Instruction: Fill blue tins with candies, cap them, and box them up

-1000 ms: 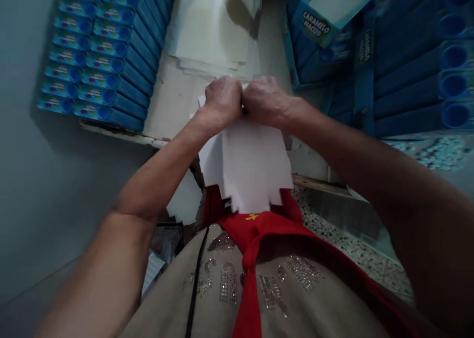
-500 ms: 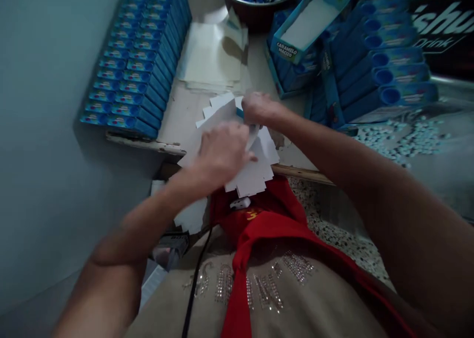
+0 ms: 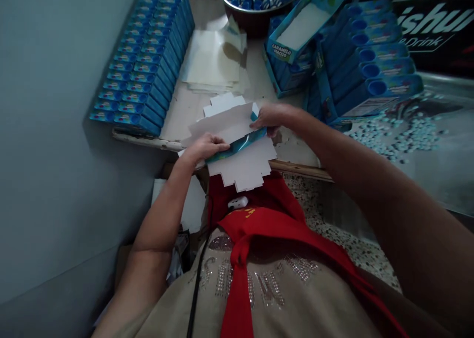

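Between my hands is a partly folded cardboard box [image 3: 224, 123], white inside with a blue printed side facing me. My left hand [image 3: 208, 147] grips its left end, thumb and fingers pinched on the blue side. At the right end my right hand [image 3: 273, 118] is closed round the corner, where a bit of blue flap shows by the thumb. Beneath it lies a stack of flat white box blanks [image 3: 242, 165] with stepped edges, jutting over the front edge of the table.
Stacked blue boxes [image 3: 144, 76] stand at the left by the wall. Pale sheets [image 3: 215, 56] lie behind the blanks. A metal bowl [image 3: 255, 11] holds blue-wrapped pieces. More blue boxes [image 3: 370, 71] and an open box [image 3: 301, 27] are at the right, near small scattered pieces [image 3: 411, 133].
My left hand has moved left and down to the box's left end. The cardboard now shows folded up, its blue side facing me. My right hand has shifted slightly right and down.
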Demonstrator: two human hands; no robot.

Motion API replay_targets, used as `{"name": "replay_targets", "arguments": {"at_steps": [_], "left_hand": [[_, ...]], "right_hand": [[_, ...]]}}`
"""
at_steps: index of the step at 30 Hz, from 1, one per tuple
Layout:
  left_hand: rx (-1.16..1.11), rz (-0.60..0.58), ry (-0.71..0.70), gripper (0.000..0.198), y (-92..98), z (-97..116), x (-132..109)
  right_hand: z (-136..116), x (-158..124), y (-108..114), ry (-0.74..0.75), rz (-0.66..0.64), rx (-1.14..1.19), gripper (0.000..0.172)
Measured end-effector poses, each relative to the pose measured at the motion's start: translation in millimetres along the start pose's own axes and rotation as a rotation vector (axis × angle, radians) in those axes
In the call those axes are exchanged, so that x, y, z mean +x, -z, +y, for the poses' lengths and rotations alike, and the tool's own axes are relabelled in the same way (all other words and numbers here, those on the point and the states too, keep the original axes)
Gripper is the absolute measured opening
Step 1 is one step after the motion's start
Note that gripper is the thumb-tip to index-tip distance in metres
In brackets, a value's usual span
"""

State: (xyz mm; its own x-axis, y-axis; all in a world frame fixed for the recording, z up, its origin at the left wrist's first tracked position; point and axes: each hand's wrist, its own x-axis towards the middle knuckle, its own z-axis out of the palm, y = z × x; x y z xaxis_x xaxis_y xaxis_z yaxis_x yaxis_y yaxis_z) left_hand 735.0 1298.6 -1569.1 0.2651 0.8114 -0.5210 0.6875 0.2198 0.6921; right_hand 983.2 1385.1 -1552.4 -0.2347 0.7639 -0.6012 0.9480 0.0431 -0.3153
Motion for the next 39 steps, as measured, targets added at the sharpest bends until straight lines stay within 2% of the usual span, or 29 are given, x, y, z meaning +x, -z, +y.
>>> {"name": "replay_targets", "arguments": {"at_steps": [1,3,5,6,8,9,11,13,15,17,18,21,23,27,32,35,39], "left_hand": [[-0.045,-0.036,0.014,0.023,3.5,-3,4],[-0.099,-0.057,0.021,0.025,5.6,-7,7],[-0.129,-0.058,0.007,0.026,4.8,-10,7],[-0.137,-0.059,0.002,0.026,4.4,-11,6],[-0.134,-0.055,-0.007,0.025,4.6,-12,6],[-0.12,-0.053,-0.012,0.025,4.9,-12,6],[-0.05,-0.059,-0.021,0.025,3.4,-10,3],[0.098,0.023,-0.04,0.022,-5.5,-4,-5],[0.308,0.251,-0.079,0.016,-24.8,3,-17],[0.52,0.494,-0.134,0.026,-52.4,7,-31],[0.604,0.557,-0.151,0.031,-67.1,7,-36],[0.746,0.576,-0.14,0.032,-102.1,0,-39],[0.775,0.578,-0.101,0.032,-111.5,-6,-33],[0.805,0.557,-0.04,0.032,-100.0,-12,-17],[0.868,0.444,-0.185,0.027,-72.6,-17,-11],[0.85,0.42,-0.235,0.025,-64.8,-19,-14],[0.824,0.373,-0.266,0.011,-60.2,-18,-16]], "right_hand": [[2,-4,2,-0.018,0.066,-0.05,0.044],[7,-19,-2,0.057,0.337,-0.151,0.051],[16,-38,-18,0.339,0.588,-0.238,0.045],[21,-46,-30,0.512,0.623,-0.276,0.038],[32,-56,-60,0.766,0.564,-0.344,0.034],[37,-57,-75,0.818,0.533,-0.355,0.037],[45,-51,-99,0.802,0.511,-0.324,0.043],[49,-42,-115,0.747,0.497,-0.262,0.041],[51,-33,-121,0.721,0.494,-0.206,0.039],[50,-29,-123,0.706,0.514,-0.177,0.039],[50,-28,-122,0.701,0.529,-0.171,0.037],[47,-27,-122,0.704,0.545,-0.202,0.032],[45,-27,-123,0.708,0.56,-0.241,0.031],[37,-27,-118,0.667,0.56,-0.273,0.024],[26,-25,-92,0.613,0.342,-0.298,0.021],[31,-27,-81,0.676,0.245,-0.307,0.018],[45,-36,-83,0.797,0.286,-0.344,0.003]]}}
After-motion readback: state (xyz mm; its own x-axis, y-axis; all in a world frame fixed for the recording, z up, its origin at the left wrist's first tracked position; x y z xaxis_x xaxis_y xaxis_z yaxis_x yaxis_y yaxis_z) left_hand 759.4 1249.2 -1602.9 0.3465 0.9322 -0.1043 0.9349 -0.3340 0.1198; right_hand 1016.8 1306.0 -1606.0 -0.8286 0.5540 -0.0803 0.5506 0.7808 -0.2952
